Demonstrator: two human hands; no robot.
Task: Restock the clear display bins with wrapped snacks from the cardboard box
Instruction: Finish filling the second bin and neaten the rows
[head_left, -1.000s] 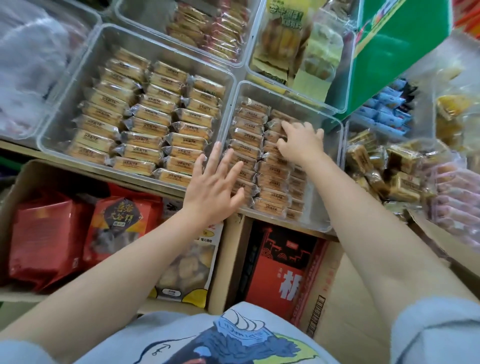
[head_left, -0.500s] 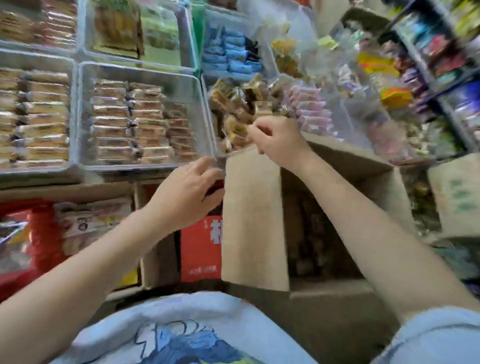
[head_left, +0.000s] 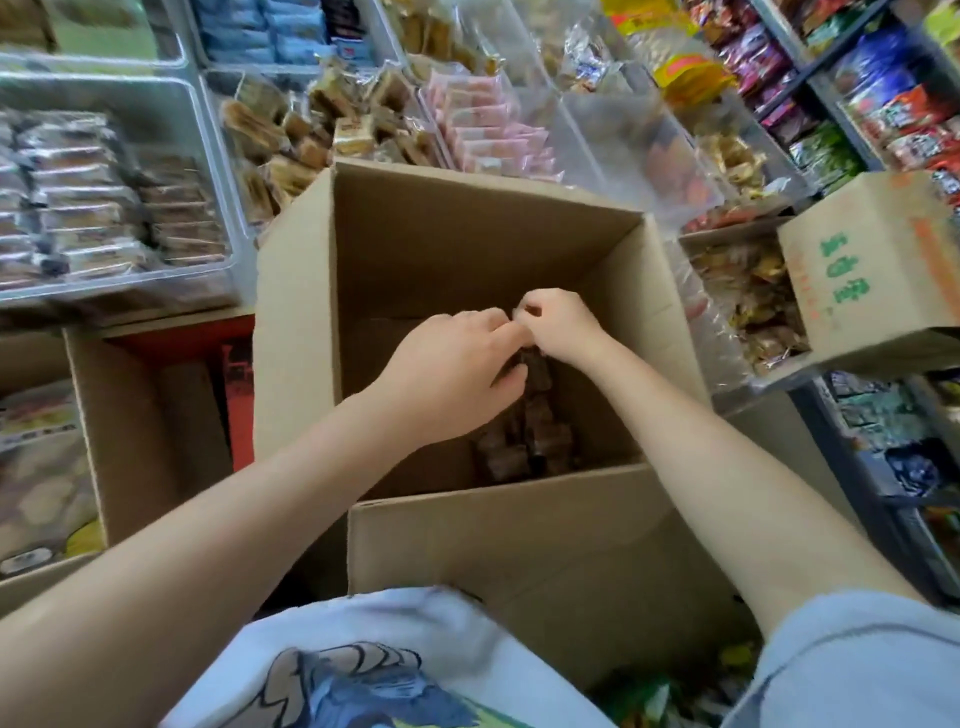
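An open cardboard box stands in front of me with brown wrapped snacks lying at its bottom. Both hands reach down inside it. My left hand curls its fingers around a dark wrapped snack. My right hand sits beside it with fingers bent, pinching the top of the same cluster of snacks. Clear display bins sit on the shelf behind the box: one at the left holds rows of wrapped bars, another behind the box holds brown cake squares.
A bin of pink packs is at the back. A second cardboard box with green print stands at the right. Another open carton with bagged goods sits at the lower left. Shelves of colourful packets fill the right side.
My view swung from the left bins to the cardboard box. Both hands left the bin of bars and dropped into the box, where they now hold wrapped snacks.
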